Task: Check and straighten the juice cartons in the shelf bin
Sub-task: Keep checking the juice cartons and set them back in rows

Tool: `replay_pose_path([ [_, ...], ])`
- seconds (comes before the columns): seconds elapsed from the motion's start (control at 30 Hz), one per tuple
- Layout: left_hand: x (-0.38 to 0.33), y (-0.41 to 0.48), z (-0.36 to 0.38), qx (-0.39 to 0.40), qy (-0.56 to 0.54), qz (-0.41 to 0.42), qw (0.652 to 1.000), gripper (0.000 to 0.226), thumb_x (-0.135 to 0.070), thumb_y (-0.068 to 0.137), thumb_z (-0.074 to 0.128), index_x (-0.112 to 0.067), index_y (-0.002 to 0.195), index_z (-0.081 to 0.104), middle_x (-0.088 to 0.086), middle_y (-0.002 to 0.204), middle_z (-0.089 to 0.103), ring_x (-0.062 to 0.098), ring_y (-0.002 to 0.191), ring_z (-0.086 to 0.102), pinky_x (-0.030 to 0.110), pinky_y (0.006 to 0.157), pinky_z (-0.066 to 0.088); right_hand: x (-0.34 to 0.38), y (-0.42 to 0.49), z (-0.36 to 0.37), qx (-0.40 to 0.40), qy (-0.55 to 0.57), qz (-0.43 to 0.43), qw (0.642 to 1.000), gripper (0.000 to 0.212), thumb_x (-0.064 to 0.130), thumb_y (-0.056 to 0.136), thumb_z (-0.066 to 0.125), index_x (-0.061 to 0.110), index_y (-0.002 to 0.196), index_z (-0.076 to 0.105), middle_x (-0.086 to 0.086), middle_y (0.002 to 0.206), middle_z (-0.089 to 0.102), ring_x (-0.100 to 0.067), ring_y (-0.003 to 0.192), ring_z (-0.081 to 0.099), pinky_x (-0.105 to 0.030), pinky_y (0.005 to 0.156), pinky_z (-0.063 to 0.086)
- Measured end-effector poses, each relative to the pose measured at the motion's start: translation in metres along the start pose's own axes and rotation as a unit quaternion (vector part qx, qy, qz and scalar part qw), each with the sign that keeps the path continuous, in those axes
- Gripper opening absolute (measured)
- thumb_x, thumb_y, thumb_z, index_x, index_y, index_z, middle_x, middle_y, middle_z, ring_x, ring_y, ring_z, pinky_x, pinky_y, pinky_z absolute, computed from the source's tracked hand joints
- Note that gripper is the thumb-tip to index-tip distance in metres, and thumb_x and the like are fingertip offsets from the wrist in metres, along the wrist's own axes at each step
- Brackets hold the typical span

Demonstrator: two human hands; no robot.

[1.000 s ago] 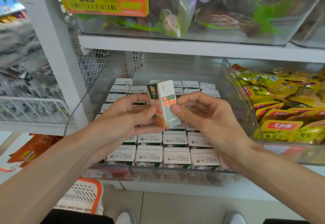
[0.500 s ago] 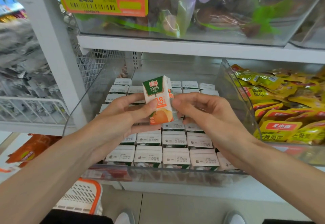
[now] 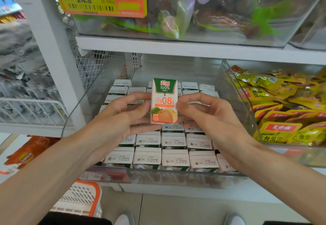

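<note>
A small rectangular juice carton (image 3: 164, 101) of smooth printed card, with a green top band and an orange fruit picture, stands upright above the middle of the clear plastic bin (image 3: 158, 178). It is held clear of the rows below. The left hand (image 3: 121, 117) pinches its left edge between thumb and curled fingers (image 3: 139, 111). The right hand (image 3: 210, 117) pinches the right edge the same way.

Inside the bin, packed cartons (image 3: 173, 159) stand in tight rows, their flat white folded tops stamped with small dark print. Right of the bin, glossy, crinkled yellow snack packets (image 3: 282, 110) lie heaped. Left of the bin is white wire mesh (image 3: 95, 65). Below its front left corner sits a slotted white basket (image 3: 79, 200) with an orange rim.
</note>
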State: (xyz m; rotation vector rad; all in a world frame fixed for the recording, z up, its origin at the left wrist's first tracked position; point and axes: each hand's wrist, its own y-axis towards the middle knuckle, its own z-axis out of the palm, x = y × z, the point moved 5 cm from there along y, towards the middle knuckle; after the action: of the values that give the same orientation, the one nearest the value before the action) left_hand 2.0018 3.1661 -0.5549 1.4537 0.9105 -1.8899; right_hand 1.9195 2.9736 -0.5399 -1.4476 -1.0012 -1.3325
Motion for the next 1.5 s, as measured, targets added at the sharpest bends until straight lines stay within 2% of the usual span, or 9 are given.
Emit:
replay_pose_path([
  [0.27,-0.002,0.0,-0.001,-0.02,-0.018,0.004,1.0,0.041,-0.018,0.091,0.068,-0.014,0.133,0.066,0.014,0.124,0.076,0.027,0.116,0.074,0.035,0.092,0.062,-0.001,0.001,0.002,0.034,0.011,0.005,0.999,0.015,0.018,0.096,0.077,0.02,0.11,0.079,-0.003,0.101,0.084,-0.018,0.096,0.08,-0.021,0.08,0.062],
  [0.5,-0.003,-0.004,0.011,0.044,0.02,-0.009,0.999,0.039,-0.029,0.097,0.061,-0.014,0.131,0.071,0.006,0.125,0.077,0.018,0.12,0.072,0.028,0.097,0.058,-0.004,0.004,0.006,0.062,0.015,-0.001,0.998,0.025,0.012,0.097,0.074,0.016,0.121,0.078,-0.001,0.108,0.083,-0.017,0.103,0.079,-0.026,0.088,0.063],
  [0.63,-0.004,-0.004,0.011,0.041,0.034,-0.003,0.999,0.039,-0.031,0.093,0.066,-0.017,0.13,0.07,0.006,0.122,0.078,0.02,0.117,0.074,0.026,0.097,0.057,-0.003,0.004,0.005,0.051,-0.038,-0.012,0.998,0.022,0.019,0.096,0.076,0.022,0.117,0.081,0.002,0.106,0.083,-0.013,0.1,0.078,-0.02,0.085,0.061],
  [0.8,-0.003,-0.004,0.011,0.027,0.044,-0.015,0.999,0.047,-0.043,0.085,0.074,-0.018,0.125,0.071,0.006,0.115,0.08,0.02,0.11,0.076,0.025,0.086,0.062,0.0,0.005,0.003,0.019,-0.038,-0.01,0.999,0.021,0.025,0.091,0.081,0.019,0.112,0.081,-0.003,0.099,0.082,-0.016,0.085,0.076,-0.026,0.083,0.062],
  [0.93,-0.003,-0.004,0.012,0.018,0.045,-0.018,0.999,0.055,-0.045,0.078,0.078,-0.017,0.125,0.07,0.007,0.112,0.081,0.02,0.107,0.077,0.026,0.084,0.062,0.001,0.004,0.007,0.03,-0.031,-0.005,0.999,0.039,0.045,0.082,0.082,0.018,0.11,0.08,-0.001,0.094,0.082,-0.013,0.083,0.076,-0.028,0.086,0.064],
  [1.0,-0.003,-0.004,0.013,0.021,0.043,-0.022,0.999,0.054,-0.044,0.08,0.078,-0.016,0.125,0.069,0.007,0.113,0.081,0.02,0.108,0.077,0.025,0.084,0.062,0.001,0.004,0.007,0.031,-0.036,-0.009,0.999,0.042,0.046,0.079,0.083,0.019,0.11,0.079,0.004,0.085,0.08,-0.009,0.078,0.074,-0.025,0.084,0.064],
  [1.17,-0.003,-0.003,0.008,0.01,0.02,-0.023,0.999,0.04,-0.035,0.092,0.068,-0.014,0.127,0.071,0.011,0.118,0.079,0.024,0.11,0.077,0.03,0.086,0.063,-0.001,0.004,0.001,0.041,-0.004,-0.002,0.999,0.032,0.037,0.091,0.079,0.013,0.113,0.078,-0.006,0.104,0.083,-0.023,0.102,0.079,-0.037,0.098,0.061],
  [1.37,-0.003,-0.002,0.007,0.001,0.009,-0.015,1.0,0.045,-0.019,0.087,0.073,-0.011,0.13,0.065,0.013,0.117,0.079,0.026,0.108,0.077,0.026,0.087,0.062,0.002,0.001,0.003,0.071,0.049,-0.016,0.996,0.026,0.026,0.096,0.074,0.007,0.115,0.075,-0.011,0.109,0.082,-0.026,0.106,0.079,-0.029,0.095,0.061],
  [1.5,-0.004,-0.004,0.011,0.031,0.027,-0.015,0.999,0.038,-0.02,0.093,0.07,-0.019,0.131,0.069,0.009,0.119,0.079,0.024,0.11,0.077,0.025,0.088,0.061,0.001,0.002,0.004,0.062,0.012,-0.015,0.998,0.028,0.033,0.087,0.083,0.017,0.109,0.078,-0.006,0.108,0.082,-0.023,0.109,0.077,-0.042,0.105,0.057],
])
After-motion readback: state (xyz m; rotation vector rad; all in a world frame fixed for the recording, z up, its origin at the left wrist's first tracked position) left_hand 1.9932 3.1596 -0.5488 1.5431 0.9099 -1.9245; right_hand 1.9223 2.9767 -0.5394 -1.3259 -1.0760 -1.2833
